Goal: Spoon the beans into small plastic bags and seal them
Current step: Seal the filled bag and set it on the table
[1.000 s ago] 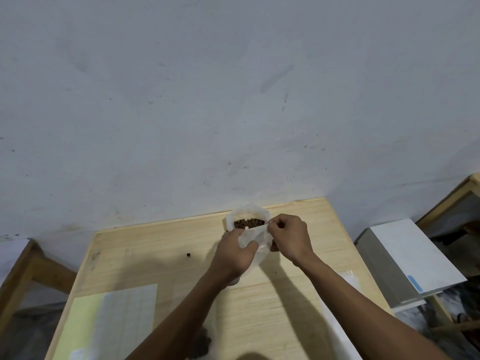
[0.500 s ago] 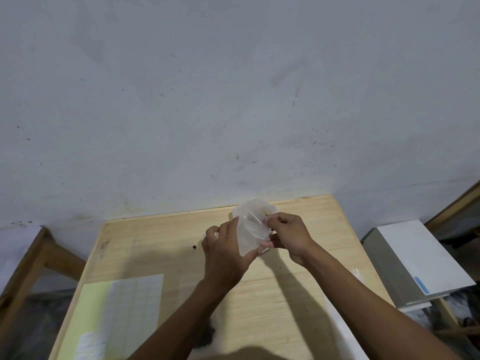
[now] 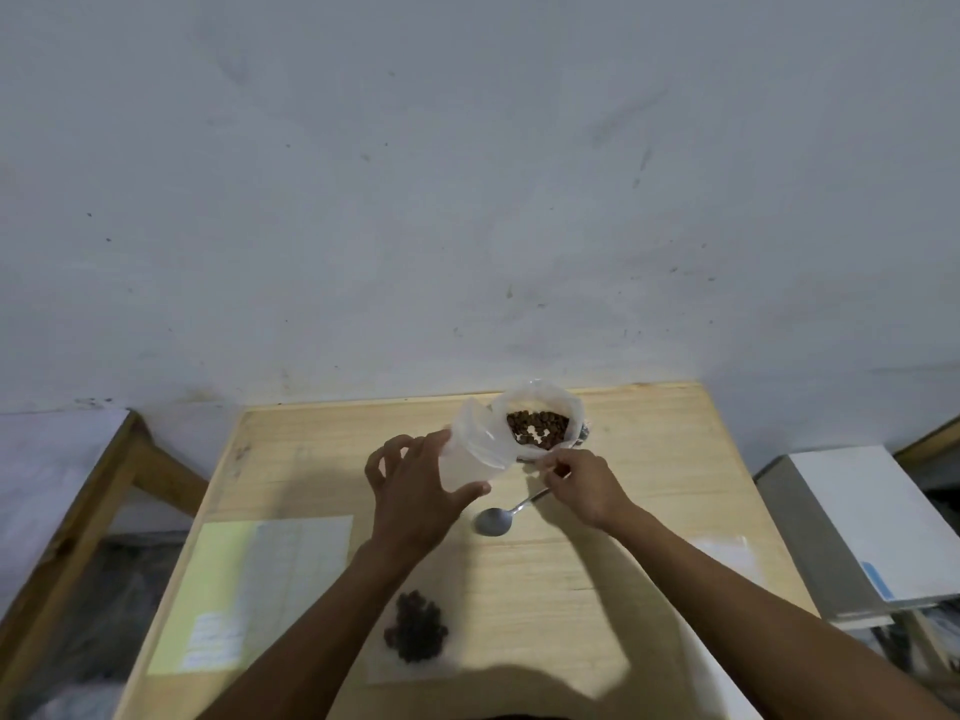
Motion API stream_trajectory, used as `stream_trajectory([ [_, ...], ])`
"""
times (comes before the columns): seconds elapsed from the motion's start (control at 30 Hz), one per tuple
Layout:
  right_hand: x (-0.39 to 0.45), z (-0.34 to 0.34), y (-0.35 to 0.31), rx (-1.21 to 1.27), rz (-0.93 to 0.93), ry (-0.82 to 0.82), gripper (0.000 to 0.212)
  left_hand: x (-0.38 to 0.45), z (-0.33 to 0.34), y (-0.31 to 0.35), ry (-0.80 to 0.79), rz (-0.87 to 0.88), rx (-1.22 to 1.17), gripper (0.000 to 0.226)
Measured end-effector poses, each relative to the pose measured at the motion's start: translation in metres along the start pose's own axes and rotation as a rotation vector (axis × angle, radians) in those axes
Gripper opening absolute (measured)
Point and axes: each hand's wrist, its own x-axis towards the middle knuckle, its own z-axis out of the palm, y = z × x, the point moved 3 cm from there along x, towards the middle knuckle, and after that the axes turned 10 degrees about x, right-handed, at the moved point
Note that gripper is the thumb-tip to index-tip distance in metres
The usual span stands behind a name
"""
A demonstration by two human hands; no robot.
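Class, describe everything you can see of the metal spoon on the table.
The spoon looks like plain grey metal, with an oval bowl and a thin handle. It lies flat on the wooden table, bowl toward the person and empty, handle running up-right under the right hand, which hides its end. Whether the hand touches it cannot be told.

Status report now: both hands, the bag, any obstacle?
Left hand holds small bag. Right hand pinches bean bag. Spoon idle. Nothing blocking.

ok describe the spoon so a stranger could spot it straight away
On the pale wooden table, look just under the right hand. The spoon lies flat there, bowl toward the person: the only shiny metal thing among plastic bags and beans.
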Motion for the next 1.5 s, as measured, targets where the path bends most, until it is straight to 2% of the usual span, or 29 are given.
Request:
stream_trajectory([
  [0.07, 0.001, 0.012, 0.017, -0.248, -0.048, -0.068, 0.029, -0.001, -0.002, -0.008, 0.000, -0.016, -0.001, 0.080],
  [0.17, -0.001, 0.021, 0.031, -0.446, -0.085, -0.080, 0.036, -0.003, -0.004, -0.017, -0.018, -0.032, -0.034, 0.078],
  [0.37, -0.001, 0.022, 0.032, -0.576, -0.206, 0.029, 0.016, -0.006, -0.002, -0.028, -0.033, -0.069, -0.069, 0.079],
  [0.47, 0.002, 0.023, 0.035, -0.670, -0.238, 0.020, 0.014, -0.005, 0.001, -0.029, -0.031, -0.077, -0.077, 0.079],
  [0.77, -0.006, 0.032, 0.032, -0.675, -0.303, -0.034, 0.019, -0.004, 0.009, -0.028, -0.060, -0.067, -0.061, 0.081],
  [0.87, -0.005, 0.035, 0.031, -0.657, -0.254, -0.050, 0.018, -0.005, 0.010, -0.030, -0.064, -0.065, -0.059, 0.080],
  [1.0, -0.004, 0.036, 0.025, -0.707, -0.186, -0.148, 0.016, -0.007, 0.011, -0.033, -0.076, -0.070, -0.059, 0.080],
  [1.07, -0.006, 0.032, 0.018, -0.669, -0.174, -0.197, 0.008, -0.007, 0.011, -0.035, -0.073, -0.078, -0.058, 0.080],
  [1.17, -0.006, 0.019, 0.006, -0.387, -0.126, -0.243, 0.012, -0.007, 0.009, -0.040, -0.063, -0.080, -0.058, 0.080],
  [1.27, -0.002, -0.009, -0.010, -0.128, -0.160, -0.144, 0.018, -0.007, 0.009, -0.044, -0.057, -0.084, -0.050, 0.080],
  [1.4, 0.008, -0.054, -0.031, -0.001, -0.118, -0.026, 0.025, -0.004, 0.013, -0.043, -0.078, -0.077, -0.026, 0.081],
  [1.5, 0.021, -0.083, -0.038, 0.151, -0.074, 0.105, 0.021, 0.002, 0.018, -0.039, -0.107, -0.044, -0.025, 0.082],
])
